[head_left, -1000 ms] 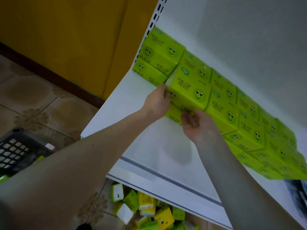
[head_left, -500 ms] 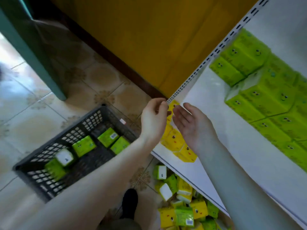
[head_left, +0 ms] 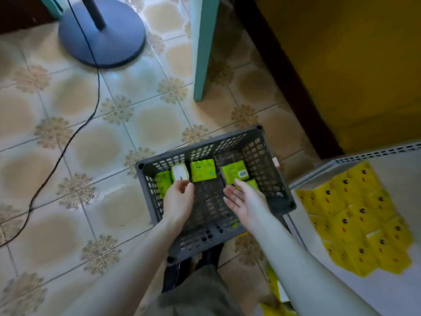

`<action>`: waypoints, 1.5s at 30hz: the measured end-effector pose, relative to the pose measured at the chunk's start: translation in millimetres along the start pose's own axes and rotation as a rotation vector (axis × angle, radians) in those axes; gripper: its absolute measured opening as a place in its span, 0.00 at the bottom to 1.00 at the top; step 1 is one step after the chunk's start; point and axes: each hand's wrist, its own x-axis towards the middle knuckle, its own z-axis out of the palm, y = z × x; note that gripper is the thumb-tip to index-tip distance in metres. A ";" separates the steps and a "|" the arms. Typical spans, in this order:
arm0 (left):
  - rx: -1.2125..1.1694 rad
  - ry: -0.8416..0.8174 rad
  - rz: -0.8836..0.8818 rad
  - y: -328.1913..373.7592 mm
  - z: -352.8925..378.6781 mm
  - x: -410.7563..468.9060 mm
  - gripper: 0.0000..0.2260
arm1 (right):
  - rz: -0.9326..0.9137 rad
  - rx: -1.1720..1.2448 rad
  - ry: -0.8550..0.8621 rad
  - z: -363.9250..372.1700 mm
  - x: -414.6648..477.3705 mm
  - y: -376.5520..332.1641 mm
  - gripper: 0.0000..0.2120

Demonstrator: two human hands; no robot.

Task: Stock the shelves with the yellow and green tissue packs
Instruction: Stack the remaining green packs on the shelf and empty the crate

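Note:
A dark grey plastic basket [head_left: 278, 179] stands on the tiled floor with several green tissue packs along its far side: one at the left [head_left: 163, 184], one in the middle [head_left: 202, 170], one at the right [head_left: 234, 174], plus a white-faced pack [head_left: 179, 172]. My left hand [head_left: 178, 201] hovers over the basket just below the white-faced pack, fingers curled, holding nothing. My right hand [head_left: 245, 202] is open, palm up, beside the right green pack. Yellow tissue packs [head_left: 355, 215] lie in rows on the white shelf [head_left: 387, 290] at the right.
A fan base [head_left: 102, 33] with a black cable [head_left: 68, 142] stands on the floor at the upper left. A teal post [head_left: 201, 46] and a yellow wall [head_left: 341, 53] rise behind the basket. My legs are under the basket's near edge.
My view swung from the green packs on the upper shelf down to the floor. Both hands left the shelf and came down over the basket.

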 end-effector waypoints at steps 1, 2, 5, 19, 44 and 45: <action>0.036 0.007 -0.014 -11.2 -1.6 13.2 0.13 | 0.015 -0.037 -0.004 6.7 17.0 10.3 0.04; 0.066 0.011 -0.031 -21.6 -2.1 27.1 0.14 | 0.025 -0.071 -0.009 13.2 35.0 20.5 0.03; 0.116 0.023 -0.099 -53.3 5.1 73.8 0.16 | 0.049 -0.193 0.003 25.1 94.3 51.8 0.07; 0.177 0.114 -0.220 -146.4 88.5 261.4 0.14 | -0.063 -0.605 -0.160 82.6 341.3 137.5 0.15; -0.356 -0.024 -0.050 12.9 5.7 30.3 0.26 | -0.064 -0.281 -0.272 -16.2 47.5 -34.0 0.10; -0.366 -0.109 -0.062 22.8 1.4 17.8 0.30 | -0.064 -0.265 -0.296 -19.2 31.5 -39.0 0.11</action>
